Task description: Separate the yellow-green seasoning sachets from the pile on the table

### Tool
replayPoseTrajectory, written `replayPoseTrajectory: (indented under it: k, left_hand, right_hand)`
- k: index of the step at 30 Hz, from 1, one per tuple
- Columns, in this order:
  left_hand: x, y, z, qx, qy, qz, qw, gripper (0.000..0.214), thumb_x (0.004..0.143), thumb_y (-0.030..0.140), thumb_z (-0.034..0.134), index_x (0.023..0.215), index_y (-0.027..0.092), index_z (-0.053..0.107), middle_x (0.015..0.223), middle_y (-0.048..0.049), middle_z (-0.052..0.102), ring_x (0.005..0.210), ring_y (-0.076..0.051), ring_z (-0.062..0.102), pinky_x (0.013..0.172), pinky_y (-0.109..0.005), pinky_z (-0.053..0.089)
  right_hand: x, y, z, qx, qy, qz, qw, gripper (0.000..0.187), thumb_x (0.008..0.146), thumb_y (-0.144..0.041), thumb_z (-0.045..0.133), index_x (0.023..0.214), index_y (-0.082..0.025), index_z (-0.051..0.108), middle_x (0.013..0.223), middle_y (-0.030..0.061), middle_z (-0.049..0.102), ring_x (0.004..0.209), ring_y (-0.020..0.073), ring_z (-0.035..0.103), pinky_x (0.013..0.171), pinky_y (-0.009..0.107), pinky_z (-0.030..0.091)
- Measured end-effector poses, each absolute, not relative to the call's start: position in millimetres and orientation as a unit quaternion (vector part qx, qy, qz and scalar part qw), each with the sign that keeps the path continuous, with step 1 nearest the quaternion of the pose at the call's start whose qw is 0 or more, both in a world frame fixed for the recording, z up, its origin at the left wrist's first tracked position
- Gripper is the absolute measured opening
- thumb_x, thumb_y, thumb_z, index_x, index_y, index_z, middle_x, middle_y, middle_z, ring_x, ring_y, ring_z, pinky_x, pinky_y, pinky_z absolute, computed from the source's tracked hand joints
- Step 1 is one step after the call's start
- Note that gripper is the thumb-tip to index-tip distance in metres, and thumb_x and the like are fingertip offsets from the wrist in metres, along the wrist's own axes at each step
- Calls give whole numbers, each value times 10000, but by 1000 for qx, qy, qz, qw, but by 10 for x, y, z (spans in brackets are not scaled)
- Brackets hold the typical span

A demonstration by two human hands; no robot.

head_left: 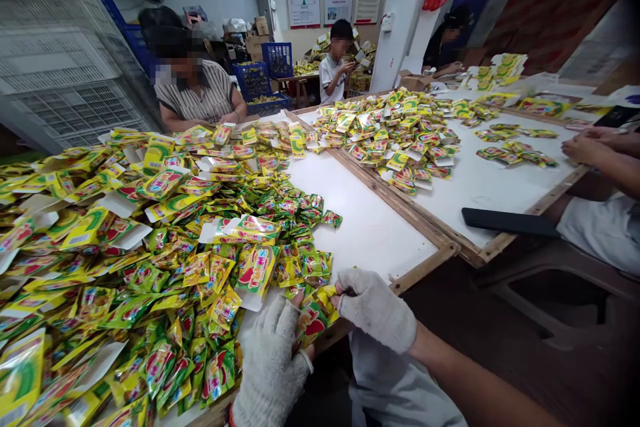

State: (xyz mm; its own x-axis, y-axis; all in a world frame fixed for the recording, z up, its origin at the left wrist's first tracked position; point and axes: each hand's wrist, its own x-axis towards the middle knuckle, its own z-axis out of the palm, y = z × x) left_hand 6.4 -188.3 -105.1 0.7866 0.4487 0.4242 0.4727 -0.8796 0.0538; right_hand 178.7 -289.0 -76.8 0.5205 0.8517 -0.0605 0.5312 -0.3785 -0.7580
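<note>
My left hand (pixel 273 360), in a white knit glove with bare fingertips, is closed around a small green and yellow box (pixel 311 323) with a red fruit print, just over the table's front edge. My right hand (pixel 377 310), gloved the same way, pinches a yellow piece (pixel 327 300) at the box's far end; whether this is a flap or a sachet I cannot tell. Left of my hands spreads a heap of shiny sachets (pixel 160 363) mixed with small boxes. One box with a white flap (pixel 257 273) lies just beyond my left hand.
A wooden strip (pixel 375 180) divides the white tabletop (pixel 370 227). Beyond it lies another pile of boxes (pixel 400 127). A black phone-like slab (pixel 510 221) lies at the right edge. Several people sit around, one person's hands (pixel 590 147) at right. Crates (pixel 65 53) stand left.
</note>
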Motion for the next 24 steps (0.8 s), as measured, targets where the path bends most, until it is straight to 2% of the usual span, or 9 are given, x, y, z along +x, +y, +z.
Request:
replayPoseTrajectory:
  k: [3,5,7,11,15,17,20,22,24]
  left_hand:
    - [67,-1908,-1059,-942,-241,-227,60,632,631,287,628,1238,265,451,1158,-25,573,1036,-151,537,835,-291,535]
    - [69,-1914,-1064,-943,-239,-222,59,620,633,282,626,1231,276,464,1152,-22,576,1040,-155,534,840,-296,529]
    - [63,-1906,-1071,-946,-242,-212,44,609,646,291,618,1236,286,467,1168,-23,568,1053,-155,530,854,-295,524]
    - [55,-1886,-1089,-948,-263,-181,14,619,653,275,612,1255,284,465,1208,-28,551,1067,-152,530,870,-294,527]
    - [80,-1911,-1049,-948,-253,-195,-13,565,650,286,631,1203,323,521,1147,-24,592,1045,-170,552,880,-327,526]
    - [78,-1908,-974,-942,-256,-199,-80,522,667,375,631,1179,327,541,1164,-27,588,1081,-171,552,924,-334,519]
    - [64,-1856,-803,-885,-340,-164,-272,603,678,550,571,1213,280,505,1232,-39,553,1135,-144,542,979,-296,507]
    - [79,-1812,-698,-824,-380,-86,-412,603,696,600,512,1183,245,518,1200,-34,576,1072,-114,571,933,-244,517]
    - [121,-1785,-645,-783,-375,-19,-496,545,721,610,463,1091,224,568,1107,-17,619,972,-87,593,864,-199,514]
  right_hand:
    - [1732,-2844,-817,-800,-456,188,342,151,731,-236,478,692,-144,591,720,20,602,678,43,439,663,167,304]
    - [1704,-2821,-816,-783,-478,208,338,153,717,-194,452,674,-140,589,710,21,604,666,41,464,658,162,317]
    - [1705,-2827,-776,-747,-474,318,340,190,740,-228,424,714,-142,591,635,8,581,569,32,480,584,148,323]
    - [1728,-2922,-617,-629,-396,574,344,350,799,-434,400,908,-142,560,486,-41,510,378,27,444,441,119,282]
    - [1662,-2966,-503,-563,-356,658,350,372,750,-464,500,882,-117,523,451,-54,498,345,16,436,448,106,318]
    - [1624,-2942,-490,-569,-343,658,353,368,742,-477,507,843,-124,500,427,-62,468,345,28,448,432,107,309]
    - [1613,-2893,-536,-615,-328,613,372,322,768,-467,462,805,-147,459,403,-71,438,334,35,429,400,109,266]
    - [1634,-2875,-611,-656,-337,572,360,273,789,-429,431,769,-157,437,385,-71,427,325,33,400,395,115,244]
    - [1675,-2876,-704,-700,-374,504,341,266,795,-401,429,699,-153,423,418,-56,447,359,23,399,414,122,245]
